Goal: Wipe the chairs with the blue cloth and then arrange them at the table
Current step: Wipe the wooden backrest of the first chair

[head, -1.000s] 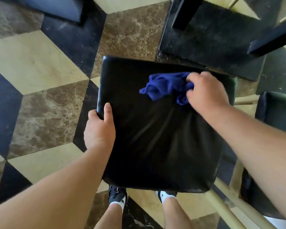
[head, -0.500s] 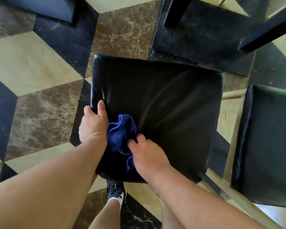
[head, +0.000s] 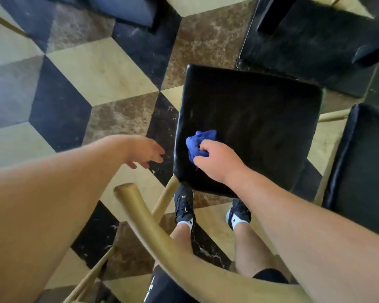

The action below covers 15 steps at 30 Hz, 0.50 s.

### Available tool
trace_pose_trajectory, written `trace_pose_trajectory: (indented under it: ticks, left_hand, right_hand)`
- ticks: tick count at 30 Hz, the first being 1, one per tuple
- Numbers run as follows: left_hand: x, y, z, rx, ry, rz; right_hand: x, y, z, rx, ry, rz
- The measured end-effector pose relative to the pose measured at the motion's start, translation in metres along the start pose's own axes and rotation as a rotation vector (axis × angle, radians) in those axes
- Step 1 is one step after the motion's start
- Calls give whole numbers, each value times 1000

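Note:
A chair with a black padded seat (head: 260, 119) stands in front of me, and its gold curved backrest (head: 162, 235) crosses the lower part of the view. My right hand (head: 217, 160) grips a bunched blue cloth (head: 198, 142) and presses it on the near left corner of the seat. My left hand (head: 147, 152) hovers just left of the seat's edge with loosely curled fingers, holding nothing and touching nothing.
A second black-seated chair (head: 363, 162) stands close on the right. The table's black base (head: 311, 44) and legs lie beyond the seat at the upper right. The floor (head: 101, 68) is tiled in cream, brown and black. My feet (head: 184, 206) stand under the seat's near edge.
My left hand has let go of the seat's left edge and moved off to the left. The cloth stays at the near left corner after sweeping there from the far right. The backrest has come into view.

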<state>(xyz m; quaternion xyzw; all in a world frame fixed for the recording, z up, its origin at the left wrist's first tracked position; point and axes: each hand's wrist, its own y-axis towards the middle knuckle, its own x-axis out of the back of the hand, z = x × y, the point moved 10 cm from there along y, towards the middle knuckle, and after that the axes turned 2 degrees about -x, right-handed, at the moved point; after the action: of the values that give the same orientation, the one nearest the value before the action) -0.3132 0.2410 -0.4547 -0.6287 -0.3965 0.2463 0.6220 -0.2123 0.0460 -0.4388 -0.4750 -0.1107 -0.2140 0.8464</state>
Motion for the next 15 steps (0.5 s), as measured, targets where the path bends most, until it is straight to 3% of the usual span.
trace_pose_trajectory:
  ticks: [5,10,15]
  left_hand:
    - [-71,-26,36,-6,-446,28]
    - [-112,-78,37,-20,-1061,40]
    - [-106,-127,55,-6,-1251,-95]
  right_hand:
    - [-103,-19,12,-168,69,300]
    - [-91,-56,41,-250,315,210]
    - [-53,-110,75,-250,573,167]
